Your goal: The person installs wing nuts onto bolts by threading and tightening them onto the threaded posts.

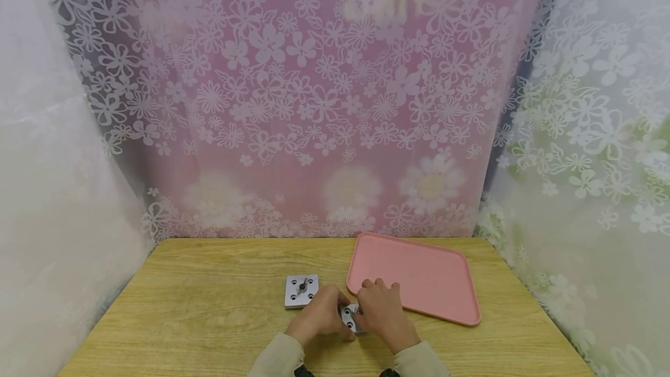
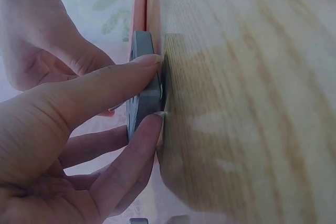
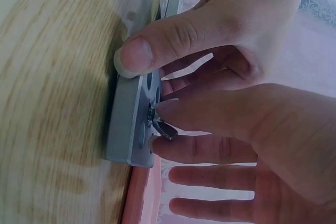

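Note:
A square silver metal plate (image 1: 350, 325) with round holes lies between both hands, close to the tabletop. My left hand (image 1: 320, 311) grips it by its edges, thumb on one side and fingers on the other, as the left wrist view shows with the plate (image 2: 147, 96). My right hand (image 1: 385, 311) is over its right part. In the right wrist view, a small wing nut (image 3: 167, 130) sits on a threaded stud at the plate's middle, and the right thumb and index finger pinch around it. The other right fingers are extended.
A second silver plate (image 1: 313, 291), with a wing nut (image 1: 302, 287) at its centre and holes near its corners, lies left of the hands. Behind and to the right is a pink tray (image 1: 419, 275). All rest on a wooden table (image 1: 209, 307) surrounded by flowered curtains (image 1: 324, 103).

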A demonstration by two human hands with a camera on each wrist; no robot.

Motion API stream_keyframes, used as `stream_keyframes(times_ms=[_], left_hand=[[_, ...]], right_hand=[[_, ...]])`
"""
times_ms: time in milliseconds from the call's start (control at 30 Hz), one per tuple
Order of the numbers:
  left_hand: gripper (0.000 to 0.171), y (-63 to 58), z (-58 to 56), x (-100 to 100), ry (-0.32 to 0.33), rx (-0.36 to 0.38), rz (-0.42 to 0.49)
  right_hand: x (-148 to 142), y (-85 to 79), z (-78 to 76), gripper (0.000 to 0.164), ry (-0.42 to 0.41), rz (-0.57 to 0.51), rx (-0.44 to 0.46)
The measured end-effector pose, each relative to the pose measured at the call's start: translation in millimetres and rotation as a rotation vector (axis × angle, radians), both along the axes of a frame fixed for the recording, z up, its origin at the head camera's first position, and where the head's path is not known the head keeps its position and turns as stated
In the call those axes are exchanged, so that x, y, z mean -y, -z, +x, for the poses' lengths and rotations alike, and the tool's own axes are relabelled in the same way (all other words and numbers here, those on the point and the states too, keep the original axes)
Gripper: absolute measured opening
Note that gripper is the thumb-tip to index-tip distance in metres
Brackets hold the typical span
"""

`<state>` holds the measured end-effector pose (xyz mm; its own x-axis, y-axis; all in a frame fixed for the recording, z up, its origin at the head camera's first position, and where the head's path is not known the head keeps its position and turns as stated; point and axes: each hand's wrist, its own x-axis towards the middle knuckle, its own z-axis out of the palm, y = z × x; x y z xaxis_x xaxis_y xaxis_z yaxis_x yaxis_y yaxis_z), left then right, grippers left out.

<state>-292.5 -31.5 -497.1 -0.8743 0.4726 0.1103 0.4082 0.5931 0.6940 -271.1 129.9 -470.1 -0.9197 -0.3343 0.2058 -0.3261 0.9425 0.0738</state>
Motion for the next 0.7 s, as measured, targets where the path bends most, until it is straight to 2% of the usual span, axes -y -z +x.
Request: stream_keyframes(times_ms=[367,700], left_hand=[[0.048,0.8,-0.4,-0.5,-0.004,0.036,0.008],[0.049,-0.4,0.6,-0.4,-0.007,0.022,-0.002]], right_hand=[[0.8,-0.9,1.1,0.034,-0.018,-0.029,0.017],[2.3,1.3,0.3,0.037,-0.04,-0.051,0.014]])
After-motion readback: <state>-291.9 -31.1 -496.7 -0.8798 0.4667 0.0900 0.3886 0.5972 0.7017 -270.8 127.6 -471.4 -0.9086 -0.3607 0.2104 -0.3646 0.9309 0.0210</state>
